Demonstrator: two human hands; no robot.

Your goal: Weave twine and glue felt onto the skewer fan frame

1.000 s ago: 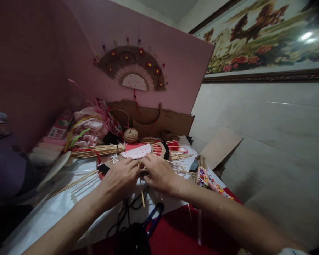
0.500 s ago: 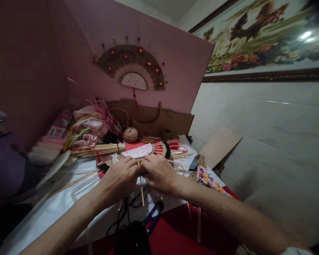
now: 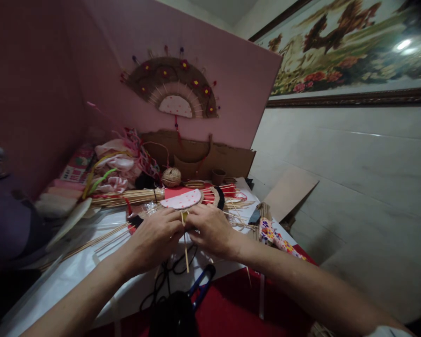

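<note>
Stick (image 3: pixel 186 255) btwn L hand (image 3: pixel 157 232) & R hand (image 3: pixel 210 229); brown cup (image 3: pixel 218 177) behind, contents unclear.

Room: dim indoor lt., muted colors, heavy dark at far L and btm. L corner.
Framed painting (image 3: pixel 347 56): bounces back small white glare spots, as from lamps, upper R.
Tiled wall (image 3: pixel 365 187): pale, thin sheen line, soft shadow under leaning panel (image 3: pixel 289 194).
Pink board (image 3: pixel 238 79): dull, even lt. toward ctr., murky at L.
White tabletop (image 3: pixel 77 267): glossy sheen on L side.
L hand (image 3: pixel 157 231) & R hand (image 3: pixel 210 229): grayish lt., fingertips shaded, fine detail soft.
Red cloth (image 3: pixel 235 304): shadowed near R forearm (image 3: pixel 287 271).
Black item (image 3: pixel 175 313), btm. ctr.: too dark to read.
Edges: wide-angle stretch, black vignette top R.
</note>
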